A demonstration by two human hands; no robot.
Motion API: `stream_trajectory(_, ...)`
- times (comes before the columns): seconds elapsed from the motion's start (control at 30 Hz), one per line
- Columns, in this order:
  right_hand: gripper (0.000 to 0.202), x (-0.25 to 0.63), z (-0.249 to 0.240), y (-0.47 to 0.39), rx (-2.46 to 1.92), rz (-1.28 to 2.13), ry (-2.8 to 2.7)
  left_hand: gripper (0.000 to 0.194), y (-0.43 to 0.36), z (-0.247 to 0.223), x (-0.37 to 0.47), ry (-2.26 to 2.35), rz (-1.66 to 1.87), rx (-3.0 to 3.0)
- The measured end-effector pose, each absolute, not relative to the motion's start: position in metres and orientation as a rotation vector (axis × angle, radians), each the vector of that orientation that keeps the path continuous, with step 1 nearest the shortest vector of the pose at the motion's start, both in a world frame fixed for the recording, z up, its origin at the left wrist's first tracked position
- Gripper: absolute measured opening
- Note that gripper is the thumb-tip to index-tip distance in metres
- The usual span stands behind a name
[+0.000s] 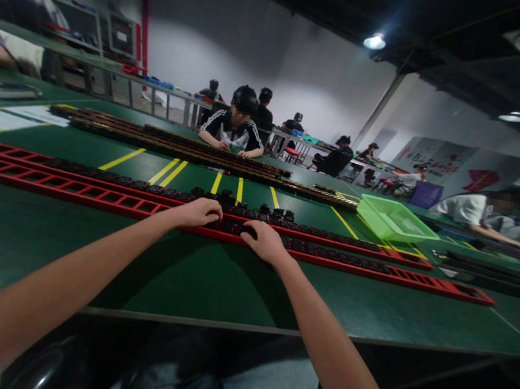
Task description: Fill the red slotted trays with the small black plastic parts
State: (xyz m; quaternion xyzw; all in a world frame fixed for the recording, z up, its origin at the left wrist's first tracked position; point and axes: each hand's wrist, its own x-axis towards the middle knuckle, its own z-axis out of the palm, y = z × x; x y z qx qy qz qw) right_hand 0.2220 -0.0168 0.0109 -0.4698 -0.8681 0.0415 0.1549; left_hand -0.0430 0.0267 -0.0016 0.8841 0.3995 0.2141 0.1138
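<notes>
Two long red slotted rails lie side by side across the green table, the near rail (103, 196) and the far rail (410, 257). Black parts (330, 254) fill many slots of the near rail. My left hand (197, 213) rests at the middle of the near rail, its fingers curled around something dark that I cannot make out. Just to its right, my right hand (264, 241) has thumb and fingers closed at a black part in the same rail. Small loose black pieces (225, 196) sit on the far rail, beyond my hands.
Behind the rails lies a stack of long dark strips (173, 143). A green basket (393, 221) stands at the back right. Yellow lines mark the green table (234, 284). A person (237, 123) works opposite, others sit farther off.
</notes>
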Motion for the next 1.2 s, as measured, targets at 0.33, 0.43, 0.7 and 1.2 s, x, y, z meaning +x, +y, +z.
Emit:
stream_trajectory(0.33,0.04,0.222,0.013,-0.018,-1.357,0.124,-2.493,0.025,0.027,0.0,-0.043,1.202,0.619,2.575)
stream_trajectory(0.43,0.04,0.222,0.013,-0.018,-1.363,0.124,-2.495,0.024,0.027,-0.001,-0.041,1.219,0.62,2.57)
stream_trajectory(0.7,0.04,0.223,0.01,-0.015,-1.344,0.111,-2.491,0.024,0.027,0.001,-0.045,1.386,0.772,2.687)
stream_trajectory(1.2,0.042,0.224,0.009,-0.014,-1.315,0.131,-2.495,0.059,0.067,-0.016,-0.112,1.701,0.455,2.551)
